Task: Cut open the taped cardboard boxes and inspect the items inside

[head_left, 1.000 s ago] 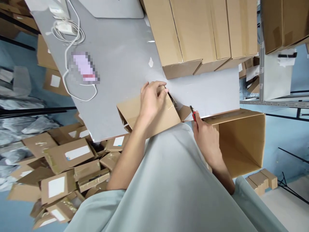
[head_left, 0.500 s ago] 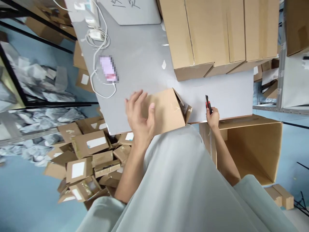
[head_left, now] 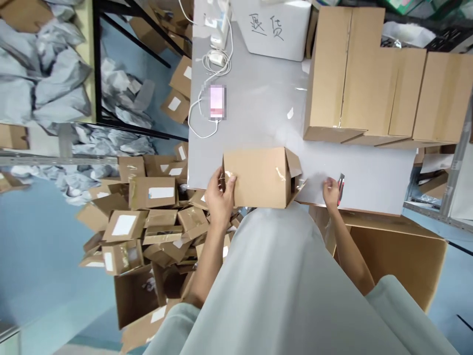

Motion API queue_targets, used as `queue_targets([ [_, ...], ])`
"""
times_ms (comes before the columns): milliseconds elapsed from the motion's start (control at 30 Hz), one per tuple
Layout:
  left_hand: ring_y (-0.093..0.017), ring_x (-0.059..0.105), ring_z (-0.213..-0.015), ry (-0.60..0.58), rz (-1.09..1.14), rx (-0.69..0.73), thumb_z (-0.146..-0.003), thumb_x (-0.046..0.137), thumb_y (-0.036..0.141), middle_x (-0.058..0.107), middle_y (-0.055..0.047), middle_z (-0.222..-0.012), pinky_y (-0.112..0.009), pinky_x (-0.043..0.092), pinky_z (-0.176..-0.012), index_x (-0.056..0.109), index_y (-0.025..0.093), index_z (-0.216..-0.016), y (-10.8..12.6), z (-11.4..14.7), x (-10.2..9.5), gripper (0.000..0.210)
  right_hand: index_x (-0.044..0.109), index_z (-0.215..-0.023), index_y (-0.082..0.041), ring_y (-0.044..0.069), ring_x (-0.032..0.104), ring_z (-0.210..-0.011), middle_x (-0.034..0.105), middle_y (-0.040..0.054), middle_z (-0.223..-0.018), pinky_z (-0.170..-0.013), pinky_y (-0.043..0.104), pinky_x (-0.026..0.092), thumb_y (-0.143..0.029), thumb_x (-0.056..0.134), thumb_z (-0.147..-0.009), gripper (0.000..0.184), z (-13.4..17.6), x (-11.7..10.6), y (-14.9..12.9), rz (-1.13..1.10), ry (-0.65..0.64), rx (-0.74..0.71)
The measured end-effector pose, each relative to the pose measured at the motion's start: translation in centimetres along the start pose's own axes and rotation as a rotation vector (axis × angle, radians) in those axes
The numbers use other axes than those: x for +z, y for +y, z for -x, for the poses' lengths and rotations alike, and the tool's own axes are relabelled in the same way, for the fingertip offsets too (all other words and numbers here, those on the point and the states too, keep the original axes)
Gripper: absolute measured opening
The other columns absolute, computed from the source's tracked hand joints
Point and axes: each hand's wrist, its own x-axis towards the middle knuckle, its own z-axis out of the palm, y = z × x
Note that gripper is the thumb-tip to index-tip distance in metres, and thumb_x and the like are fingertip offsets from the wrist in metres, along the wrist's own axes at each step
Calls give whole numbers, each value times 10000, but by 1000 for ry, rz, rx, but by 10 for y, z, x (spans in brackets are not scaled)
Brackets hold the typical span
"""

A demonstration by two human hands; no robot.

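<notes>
A small brown cardboard box (head_left: pixel 258 177) lies at the table's front edge, a flap standing out at its right end. My left hand (head_left: pixel 220 195) grips its left end, thumb on the upper face and fingers round the edge. To the right of the box, my right hand (head_left: pixel 330 192) is low over the table with its fingers loosely bent. A red and black box cutter (head_left: pixel 341 189) lies close along that hand's right side, nearly its whole length showing. Whether they still touch is hard to see.
Large cartons (head_left: pixel 369 93) stand at the table's back right. A phone (head_left: pixel 217 102) with a white cable lies at the back left. Many small boxes (head_left: pixel 158 217) are heaped on the left below the table. A big open carton (head_left: pixel 391 261) stands below right.
My left hand has come down from above the box and taken hold of its left end. The box cutter has left my right hand's grip and is beside it. The view has shifted.
</notes>
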Motion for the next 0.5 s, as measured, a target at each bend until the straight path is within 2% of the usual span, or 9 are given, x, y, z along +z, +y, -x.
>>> queue_targets([
  [67,-291,711,-1393,5,26,-43,-1102,548,626,728,-153,-1534,-407,570,-1195,634,199,-1561,-21,-11,-13,633,699,-1306,-108,271,752,-1132,780,225,-1290,-1039,411,599,-516,562,-1043,504,7,31,-16,-98,-172,27],
  [133,-304,736,-1344,18,38,-97,-1089,553,636,768,-157,-1468,-417,588,-1177,670,165,-1518,-43,-24,-26,648,728,-1222,-146,259,791,-1021,828,161,-1121,-948,398,639,-676,532,-1044,593,19,62,-34,-177,-314,47],
  [200,-315,748,-1327,24,65,-139,-1083,556,626,786,-170,-1435,-444,588,-1186,701,141,-1465,-65,-37,-37,634,749,-1178,-171,262,804,-1003,841,122,-1025,-933,401,651,-804,493,-1019,701,33,84,-52,-290,-474,73],
  [267,-325,747,-1341,33,107,-143,-1079,561,603,784,-184,-1443,-473,570,-1214,727,134,-1403,-82,-49,-45,594,766,-1173,-179,274,807,-1056,851,120,-1015,-968,410,648,-854,496,-993,749,47,93,-69,-417,-613,99],
  [300,-329,743,-1353,35,123,-136,-1077,564,593,783,-185,-1448,-483,560,-1227,737,139,-1380,-88,-54,-46,572,773,-1182,-181,282,804,-1096,858,127,-1041,-992,416,643,-858,522,-980,750,54,93,-76,-469,-649,106],
  [367,-330,729,-1375,20,144,-121,-1084,551,590,786,-182,-1447,-487,545,-1240,745,152,-1355,-96,-64,-42,551,783,-1214,-183,296,791,-1170,867,143,-1129,-1026,427,632,-847,605,-947,737,64,82,-87,-512,-622,86],
  [433,-329,716,-1387,-40,164,-101,-1102,506,612,779,-191,-1452,-479,537,-1240,738,143,-1357,-99,-75,-27,582,793,-1254,-191,308,775,-1227,859,149,-1235,-1042,436,627,-840,673,-908,745,70,63,-94,-488,-530,43],
  [500,-332,706,-1392,-130,197,-60,-1117,459,639,769,-217,-1449,-472,537,-1228,729,114,-1359,-97,-86,-3,638,799,-1294,-203,315,761,-1270,841,145,-1324,-1048,442,629,-846,690,-888,769,76,42,-97,-437,-442,-6],
])
